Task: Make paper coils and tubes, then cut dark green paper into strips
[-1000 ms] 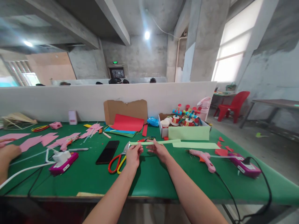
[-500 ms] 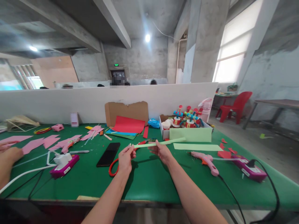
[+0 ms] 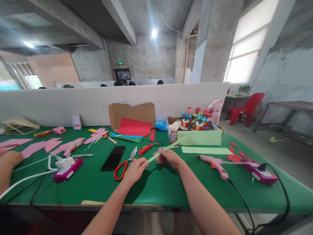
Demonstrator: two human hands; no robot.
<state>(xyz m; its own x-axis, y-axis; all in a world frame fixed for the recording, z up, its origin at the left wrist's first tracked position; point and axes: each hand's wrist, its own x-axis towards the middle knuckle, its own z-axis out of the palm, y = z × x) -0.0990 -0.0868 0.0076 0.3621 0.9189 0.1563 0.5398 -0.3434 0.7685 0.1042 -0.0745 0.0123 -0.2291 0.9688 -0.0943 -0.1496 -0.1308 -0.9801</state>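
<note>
A narrow light green paper strip (image 3: 174,142) slants up to the right above the table, held between both hands. My left hand (image 3: 137,169) pinches its lower end. My right hand (image 3: 170,159) is closed on the strip a little further along, and the far end sticks out past the fingers. Beside my left hand lie scissors with red handles (image 3: 120,170). Behind my right hand are a red-handled utility knife (image 3: 146,148) and a pen, partly hidden. A wider light green paper strip (image 3: 207,150) lies flat to the right.
A pink glue gun (image 3: 215,164) and a purple power strip (image 3: 260,173) with cables lie right. A box (image 3: 171,138) of small figures stands behind. A black phone (image 3: 113,158) and red paper (image 3: 134,127) lie left of centre. Another person's hand (image 3: 12,160) is at far left.
The strip has tilted from nearly level to a steeper slant. My left hand has moved right and slightly down, uncovering the scissors' blades. The utility knife shows more fully.
</note>
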